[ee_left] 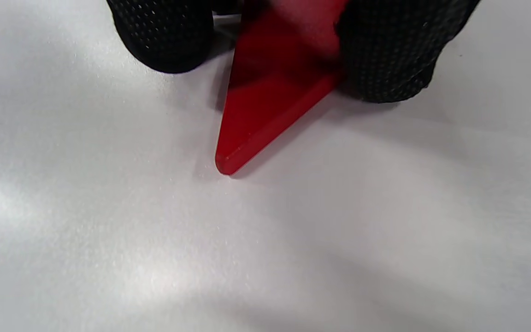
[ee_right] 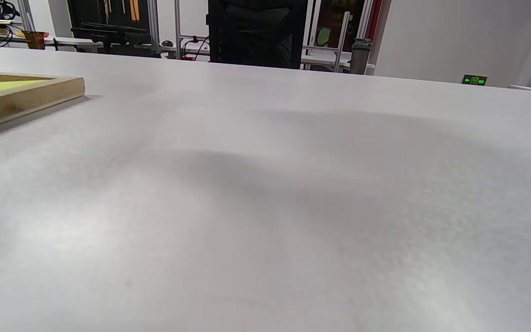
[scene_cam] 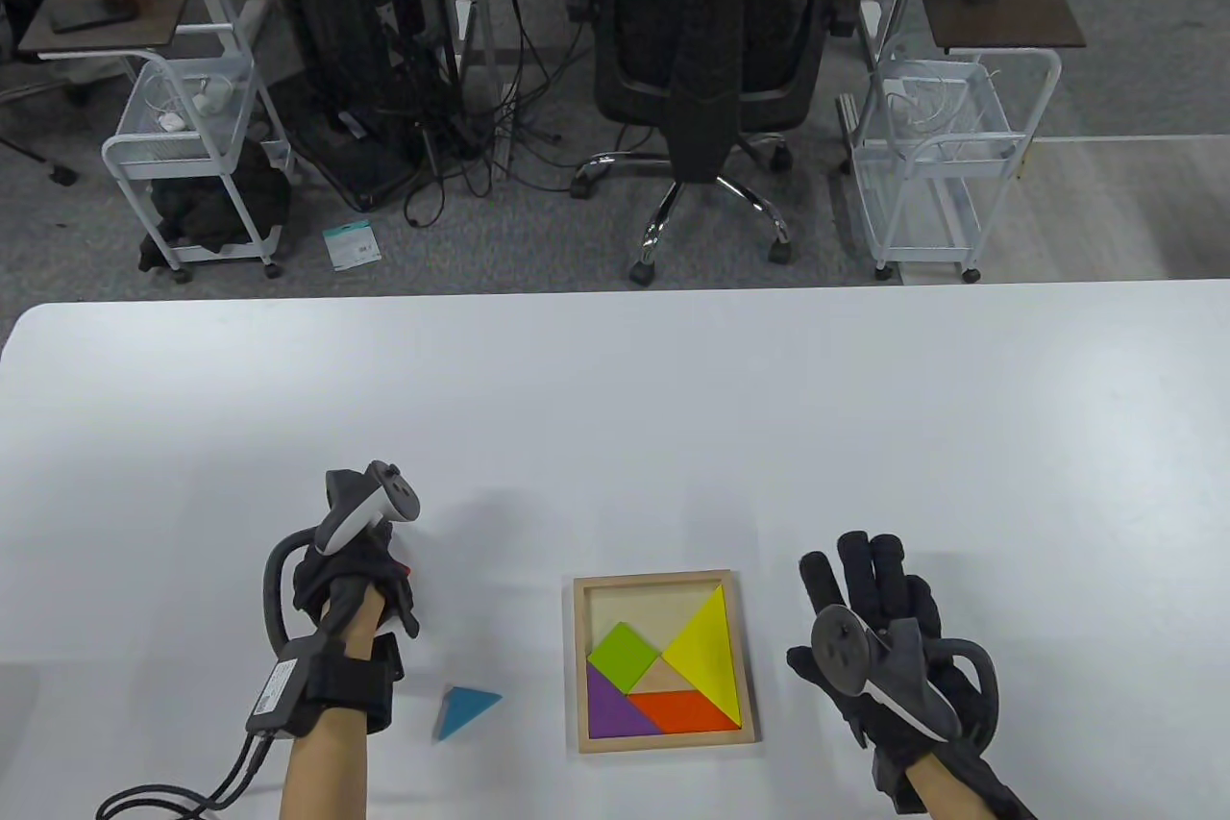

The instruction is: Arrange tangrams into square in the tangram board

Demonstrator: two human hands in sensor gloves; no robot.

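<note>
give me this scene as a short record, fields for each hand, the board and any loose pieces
left hand: pinches red triangle, tip on the table
right hand: open, flat, holds nothing
board: green, yellow, purple, orange and tan pieces in; top left part bare
loose: blue triangle, left of board

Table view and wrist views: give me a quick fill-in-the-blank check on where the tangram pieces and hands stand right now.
1. The left hand pinches a ____ triangular tangram piece.
2. The blue triangular tangram piece lies on the white table, to the ____ of the wooden tangram board.
3. The right hand, fingers straight, holds ____.
4. The unfilled part of the board is its ____ corner.

Missing words: red; left; nothing; far left
</note>
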